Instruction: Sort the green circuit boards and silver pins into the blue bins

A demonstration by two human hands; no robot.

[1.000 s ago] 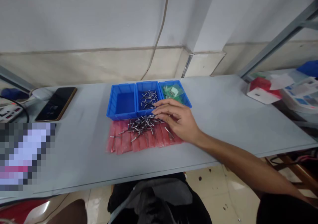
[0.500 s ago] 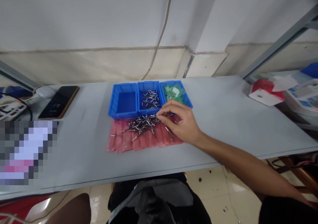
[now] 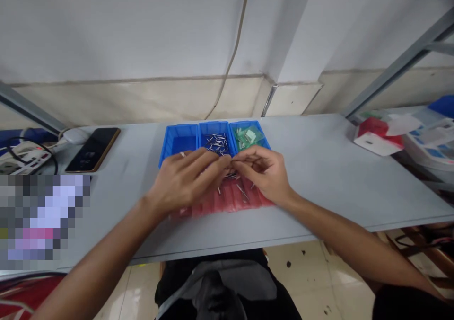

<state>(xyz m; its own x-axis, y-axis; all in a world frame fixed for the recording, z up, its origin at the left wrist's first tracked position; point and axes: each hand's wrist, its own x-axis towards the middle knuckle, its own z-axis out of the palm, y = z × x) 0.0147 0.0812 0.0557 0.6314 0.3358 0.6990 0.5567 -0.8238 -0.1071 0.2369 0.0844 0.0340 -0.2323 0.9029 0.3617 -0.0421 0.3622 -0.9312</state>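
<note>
Your left hand (image 3: 186, 180) is now joining your right hand (image 3: 260, 173), fingertips pinching over the metal rivets (image 3: 231, 174); you cannot tell whether they're holding any.

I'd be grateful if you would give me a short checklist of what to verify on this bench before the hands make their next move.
1. The left hand and right hand are over the loose metal rivets: ok.
2. A rivet is held between the hands: cannot tell, the hands hide it.
3. The left compartment of the blue bin is free of rivets: cannot tell, the left hand covers part of it.
4. The rivets in the middle compartment lie inside its walls: ok.
5. The green packets lie inside the right compartment: ok.
6. The red plastic sleeves lie under the loose rivets: ok.
</note>
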